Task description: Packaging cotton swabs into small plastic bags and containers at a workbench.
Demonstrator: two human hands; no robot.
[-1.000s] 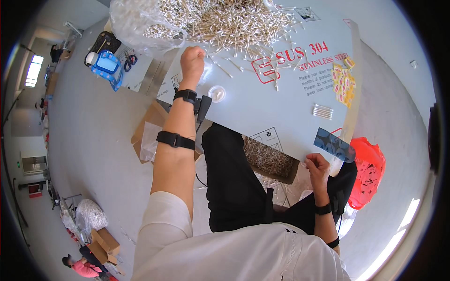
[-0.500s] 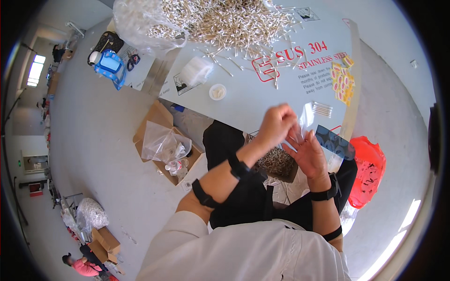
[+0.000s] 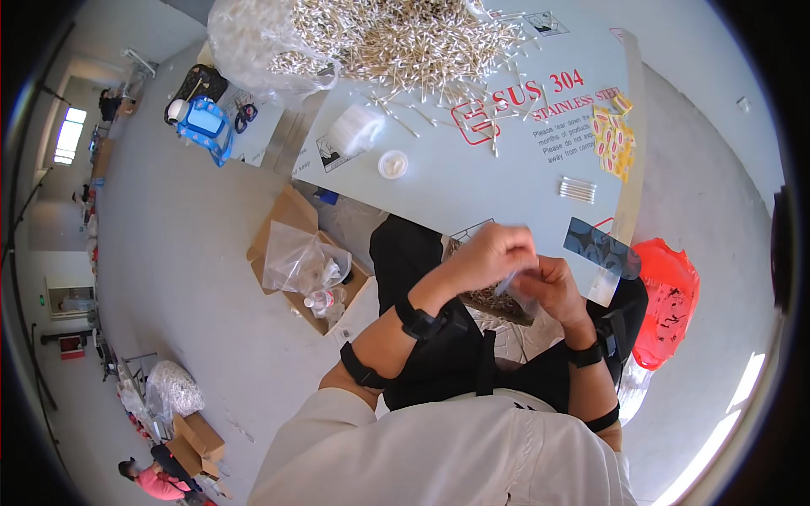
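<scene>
1. Your left hand (image 3: 489, 253) and right hand (image 3: 553, 287) meet over your lap, just off the near edge of the worktop (image 3: 472, 181).
2. Between them you hold a small clear bag (image 3: 516, 288); the fingers of both hands are clenched on it, left from above, right from below.
3. The bag is off the worktop, in the air above a tray of small dark pieces (image 3: 498, 302) that rests on your lap.
4. What is inside the bag is too blurred to tell.
5. A large heap of cotton swabs (image 3: 405, 38) covers the far edge of the worktop, with loose ones scattered toward the middle.
6. A small neat row of swabs (image 3: 577, 189) lies near the right edge, well apart from your hands.
7. A cluster of yellow and pink stickers (image 3: 612, 135) lies at the right edge, beyond that row.
8. A small round white lid (image 3: 393, 164) and a stack of clear bags (image 3: 354, 131) lie near the left edge.
9. A dark patterned sheet (image 3: 601, 247) lies at the near right corner, just beside your right hand.
10. On the floor to your left stands an open cardboard box (image 3: 291, 253) holding a clear plastic bag; to your right lies a red bag (image 3: 671, 299).
</scene>
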